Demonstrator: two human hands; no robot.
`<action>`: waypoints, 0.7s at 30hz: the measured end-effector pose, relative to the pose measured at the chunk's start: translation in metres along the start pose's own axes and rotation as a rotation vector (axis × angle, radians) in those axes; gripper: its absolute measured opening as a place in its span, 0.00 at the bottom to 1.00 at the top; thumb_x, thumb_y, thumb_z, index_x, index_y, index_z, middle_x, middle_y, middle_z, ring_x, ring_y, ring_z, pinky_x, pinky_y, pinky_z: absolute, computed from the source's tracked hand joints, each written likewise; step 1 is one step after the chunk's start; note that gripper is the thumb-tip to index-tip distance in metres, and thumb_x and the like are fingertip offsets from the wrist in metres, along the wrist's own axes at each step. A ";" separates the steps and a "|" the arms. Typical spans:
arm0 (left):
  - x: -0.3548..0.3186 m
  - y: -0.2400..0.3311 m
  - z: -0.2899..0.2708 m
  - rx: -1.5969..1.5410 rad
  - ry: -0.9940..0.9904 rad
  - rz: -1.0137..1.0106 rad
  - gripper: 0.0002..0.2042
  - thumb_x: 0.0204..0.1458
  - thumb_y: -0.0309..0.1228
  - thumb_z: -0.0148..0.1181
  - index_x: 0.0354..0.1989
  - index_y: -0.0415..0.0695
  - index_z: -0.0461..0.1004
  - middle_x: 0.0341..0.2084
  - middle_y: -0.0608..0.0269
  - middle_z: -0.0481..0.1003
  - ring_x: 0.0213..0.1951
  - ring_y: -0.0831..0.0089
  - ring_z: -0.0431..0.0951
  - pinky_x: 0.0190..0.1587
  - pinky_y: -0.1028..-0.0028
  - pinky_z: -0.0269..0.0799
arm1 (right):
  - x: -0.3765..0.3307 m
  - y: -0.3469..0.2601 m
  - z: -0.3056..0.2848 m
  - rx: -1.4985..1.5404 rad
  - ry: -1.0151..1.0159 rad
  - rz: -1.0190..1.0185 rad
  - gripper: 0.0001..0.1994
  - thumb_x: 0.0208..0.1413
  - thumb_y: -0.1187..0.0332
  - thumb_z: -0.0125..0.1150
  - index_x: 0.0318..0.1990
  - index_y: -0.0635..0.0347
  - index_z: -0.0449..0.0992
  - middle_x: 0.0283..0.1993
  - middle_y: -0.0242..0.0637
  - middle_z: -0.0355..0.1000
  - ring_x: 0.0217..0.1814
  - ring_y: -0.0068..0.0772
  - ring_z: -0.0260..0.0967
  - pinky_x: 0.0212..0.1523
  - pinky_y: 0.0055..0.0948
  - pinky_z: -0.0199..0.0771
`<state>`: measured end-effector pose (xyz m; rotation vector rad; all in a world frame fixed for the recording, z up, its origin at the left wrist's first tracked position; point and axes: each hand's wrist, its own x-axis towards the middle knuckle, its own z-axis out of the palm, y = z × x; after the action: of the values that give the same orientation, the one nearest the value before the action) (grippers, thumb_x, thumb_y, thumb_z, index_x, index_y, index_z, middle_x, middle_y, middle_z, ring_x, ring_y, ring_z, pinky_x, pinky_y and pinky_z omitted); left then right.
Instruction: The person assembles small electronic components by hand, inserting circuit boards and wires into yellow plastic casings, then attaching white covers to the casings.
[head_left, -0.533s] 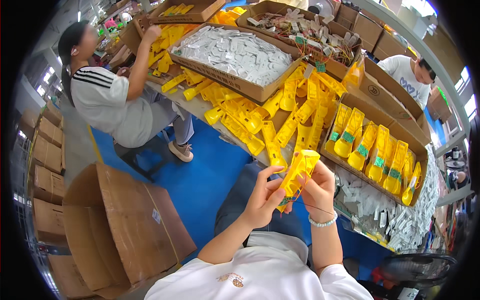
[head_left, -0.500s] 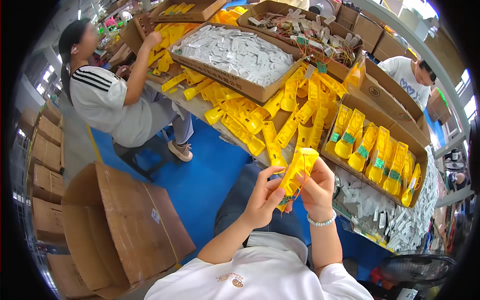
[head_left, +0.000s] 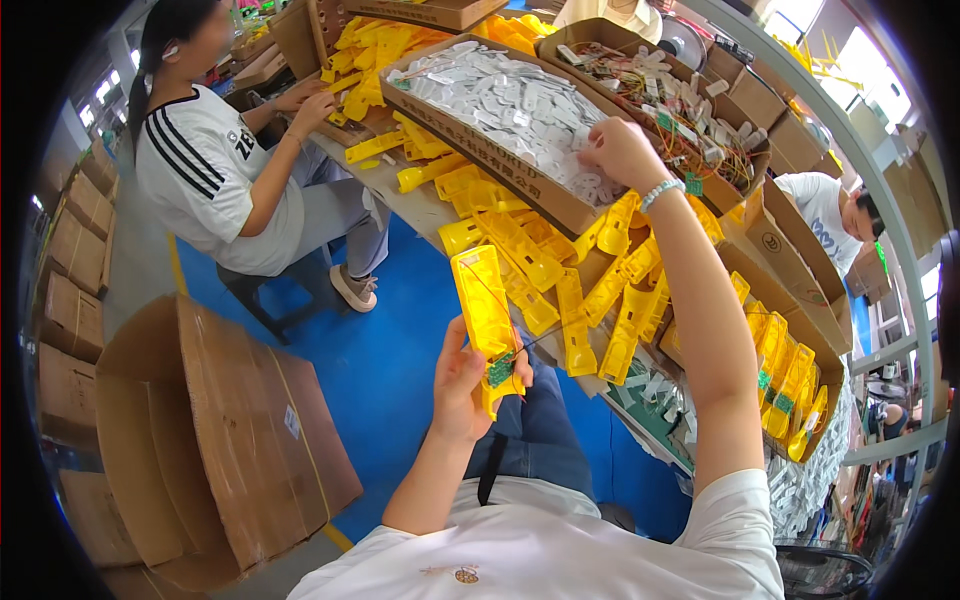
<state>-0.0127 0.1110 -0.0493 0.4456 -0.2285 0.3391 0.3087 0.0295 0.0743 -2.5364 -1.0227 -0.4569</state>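
My left hand (head_left: 460, 390) is closed round the lower end of a yellow plastic housing (head_left: 482, 300), held upright above my lap. Set in the housing's lower part is a green circuit board (head_left: 500, 370) with thin red and dark wires. My right hand (head_left: 624, 152) is stretched out over the right end of a shallow cardboard box (head_left: 490, 165) filled with white plastic parts (head_left: 510, 100). Its fingers are bent together at the surface of these parts; whether a part is between them cannot be made out.
Loose yellow housings (head_left: 520, 245) lie heaped along the table. At right, a carton (head_left: 830, 370) holds housings with boards. Behind stands a box of wired components (head_left: 660, 95). A co-worker (head_left: 215, 180) sits at left, another person (head_left: 830, 215) at far right. A large open carton (head_left: 250, 420) stands on the floor.
My right hand has let go of the yellow housing and moved up and away to the box of white parts. My left hand has shifted left, holding the housing alone, now more upright.
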 end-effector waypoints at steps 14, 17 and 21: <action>0.041 0.036 0.017 0.220 0.191 0.016 0.22 0.61 0.43 0.51 0.55 0.40 0.63 0.28 0.66 0.68 0.14 0.78 0.65 0.14 0.81 0.57 | -0.102 -0.084 -0.073 1.012 0.123 0.061 0.10 0.54 0.78 0.57 0.44 0.69 0.76 0.36 0.34 0.74 0.35 0.21 0.70 0.37 0.20 0.70; 0.043 0.028 0.028 0.205 0.210 -0.001 0.22 0.62 0.45 0.48 0.55 0.39 0.63 0.27 0.66 0.67 0.13 0.79 0.63 0.13 0.81 0.55 | -0.162 -0.114 -0.068 0.752 0.134 -0.088 0.08 0.54 0.79 0.58 0.42 0.69 0.76 0.38 0.32 0.74 0.40 0.19 0.68 0.41 0.19 0.67; 0.035 0.014 0.045 0.296 0.240 -0.014 0.22 0.63 0.45 0.45 0.55 0.39 0.63 0.27 0.67 0.68 0.12 0.80 0.62 0.13 0.81 0.53 | -0.224 -0.138 -0.042 1.348 0.047 0.160 0.09 0.55 0.80 0.59 0.43 0.71 0.75 0.38 0.37 0.75 0.38 0.22 0.71 0.41 0.20 0.71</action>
<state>0.0080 0.1115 0.0053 0.6922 0.0601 0.4111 0.0510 -0.0294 0.0456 -1.3441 -0.6897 0.2074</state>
